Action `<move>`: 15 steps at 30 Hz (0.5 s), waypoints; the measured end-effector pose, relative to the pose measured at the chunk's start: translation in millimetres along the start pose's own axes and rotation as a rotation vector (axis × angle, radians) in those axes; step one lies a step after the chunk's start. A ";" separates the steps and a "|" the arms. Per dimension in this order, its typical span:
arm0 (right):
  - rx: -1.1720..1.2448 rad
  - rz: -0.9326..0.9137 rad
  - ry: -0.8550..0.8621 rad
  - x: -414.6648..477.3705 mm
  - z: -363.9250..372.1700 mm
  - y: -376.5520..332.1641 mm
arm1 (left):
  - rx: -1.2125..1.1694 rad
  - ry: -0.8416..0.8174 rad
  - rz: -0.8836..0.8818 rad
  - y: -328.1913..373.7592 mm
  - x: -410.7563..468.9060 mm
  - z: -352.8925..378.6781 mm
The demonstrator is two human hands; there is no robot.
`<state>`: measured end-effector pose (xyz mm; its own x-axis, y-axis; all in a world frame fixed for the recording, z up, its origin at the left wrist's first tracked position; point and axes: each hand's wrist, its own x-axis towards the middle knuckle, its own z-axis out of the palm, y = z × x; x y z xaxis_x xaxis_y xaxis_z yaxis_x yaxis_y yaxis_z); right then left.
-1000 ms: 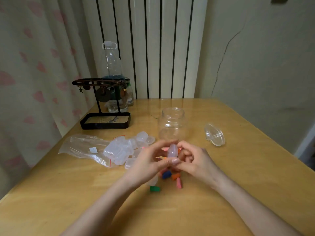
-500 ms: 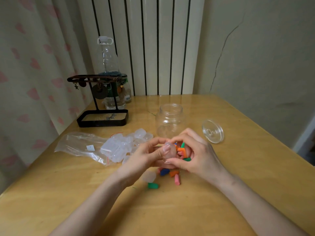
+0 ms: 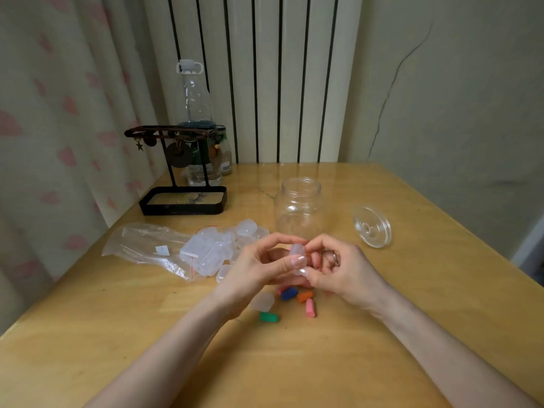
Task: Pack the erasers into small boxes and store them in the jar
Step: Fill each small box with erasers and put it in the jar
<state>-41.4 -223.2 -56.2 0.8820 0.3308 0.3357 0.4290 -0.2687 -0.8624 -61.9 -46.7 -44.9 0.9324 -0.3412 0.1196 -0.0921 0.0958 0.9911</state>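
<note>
Head view: A glossy yellow wooden table [image 3: 412, 319] fills a room corner, with a pale curtain [image 3: 59, 142] printed with pink shapes on the left, a white ribbed radiator [image 3: 265, 83] behind, and a cream wall [image 3: 456, 113] crossed by a thin crack on the right. At 10 o'clock from the hands stands a black jewellery stand [image 3: 182, 198], with a clear bottle [image 3: 194, 95] rising behind it.

The clear jar [image 3: 298, 207] stands upright and uncapped at 12 o'clock, just beyond the fingertips. Its lid [image 3: 372, 227] lies flat at 2 o'clock, apart from it. At 9 o'clock a plastic bag [image 3: 141, 245] spills a heap of translucent small boxes [image 3: 212, 251].

Above the tabletop, the left hand [image 3: 259, 275] and right hand [image 3: 344, 269] meet around one frosted box [image 3: 296, 254], each pinching it between thumb and curled fingers. A sliver of orange shows at its edge. Whether the box is closed cannot be told.

Beneath the hands, at 6 o'clock, lie a blue eraser [image 3: 288, 293], an orange eraser [image 3: 304, 296], a pink eraser [image 3: 310, 307] and a green eraser [image 3: 268, 317], beside a loose box piece [image 3: 262, 301].
</note>
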 end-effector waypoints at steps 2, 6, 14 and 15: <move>0.043 0.012 -0.011 -1.2 2.7 -0.6 | -0.013 0.016 0.003 -1.9 0.3 2.4; 0.075 0.042 -0.030 -1.4 4.3 2.3 | -0.026 0.034 -0.006 -2.9 -0.5 4.1; 0.099 0.062 -0.074 -3.5 7.1 6.1 | 0.025 0.066 -0.046 -4.1 -0.1 5.0; 0.090 0.067 -0.075 -3.8 7.7 7.1 | 0.028 0.074 -0.055 -5.3 0.0 5.5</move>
<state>-43.2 -219.4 -66.5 0.8896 0.3822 0.2502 0.3476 -0.2111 -0.9136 -63.4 -52.3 -49.8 0.9595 -0.2749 0.0611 -0.0486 0.0518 0.9975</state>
